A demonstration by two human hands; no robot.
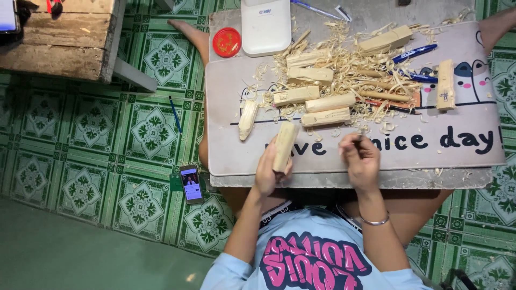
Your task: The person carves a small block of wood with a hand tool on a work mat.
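My left hand (267, 173) grips a pale wooden block (284, 145), held upright over the near edge of a grey mat (457, 156) on my lap. My right hand (361, 161) is closed around a small dark tool whose tip shows at the fingers (357, 138); the tool is mostly hidden. Just beyond my hands lie several cut wooden blocks (325, 117) among a heap of curled wood shavings (344, 64). A rounded, carved piece (248, 119) lies apart at the mat's left.
A white box (265, 27) and a red round lid (227, 42) sit at the mat's far left. Blue pens (414, 52) lie among the shavings. A phone (191, 183) and a blue pencil (176, 114) lie on the green tiled floor; a wooden bench (64, 37) stands far left.
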